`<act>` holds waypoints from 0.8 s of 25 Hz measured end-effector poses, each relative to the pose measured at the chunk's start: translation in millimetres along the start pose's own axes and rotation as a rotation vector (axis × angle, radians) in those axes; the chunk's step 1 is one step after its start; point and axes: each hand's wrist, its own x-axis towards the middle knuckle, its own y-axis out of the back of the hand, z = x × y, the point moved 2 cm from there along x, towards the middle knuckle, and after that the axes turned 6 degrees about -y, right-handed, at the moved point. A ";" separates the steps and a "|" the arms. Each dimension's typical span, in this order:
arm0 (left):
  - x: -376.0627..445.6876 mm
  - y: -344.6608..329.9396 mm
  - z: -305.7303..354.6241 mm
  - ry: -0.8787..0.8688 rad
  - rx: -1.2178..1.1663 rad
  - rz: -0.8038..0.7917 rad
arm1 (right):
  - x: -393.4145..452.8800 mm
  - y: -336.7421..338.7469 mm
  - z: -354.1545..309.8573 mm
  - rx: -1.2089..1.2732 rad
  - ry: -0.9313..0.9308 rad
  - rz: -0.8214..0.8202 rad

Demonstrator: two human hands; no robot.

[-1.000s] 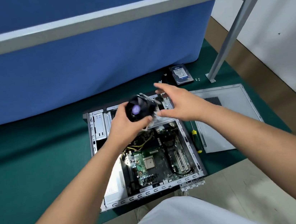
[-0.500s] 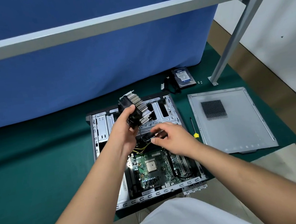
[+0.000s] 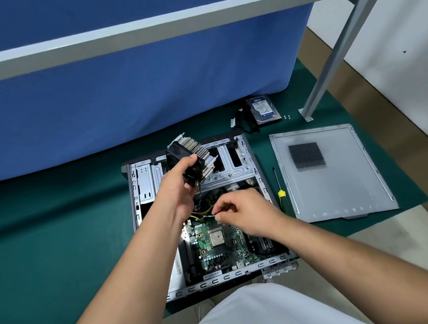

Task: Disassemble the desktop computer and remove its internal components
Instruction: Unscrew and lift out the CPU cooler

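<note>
My right hand (image 3: 244, 213) hides what my fingertips pinch; my left hand (image 3: 177, 191) covers the cooler's (image 3: 189, 155) fan face.

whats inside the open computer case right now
Inside the computer case: a green motherboard with its bare processor, yellow wires and empty metal drive bays. The right hand and left hand cover the middle part.

Repair workshop: green mat (image 3: 40, 239), metal frame (image 3: 136, 33), screwdriver (image 3: 280, 191).
</note>
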 end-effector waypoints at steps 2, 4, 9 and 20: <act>4.6 0.0 -1.7 -0.007 0.040 -0.002 | -8.9 -3.6 -17.7 0.032 0.061 -0.030; 9.9 0.7 -4.1 0.005 0.042 -0.001 | -16.7 -5.1 -34.5 0.094 0.110 -0.041; 12.7 9.2 -10.8 0.049 0.054 -0.020 | -23.3 12.3 -57.4 0.268 0.137 0.013; 4.8 18.7 -29.8 0.114 0.140 -0.092 | 20.7 82.6 -29.9 0.328 0.084 0.162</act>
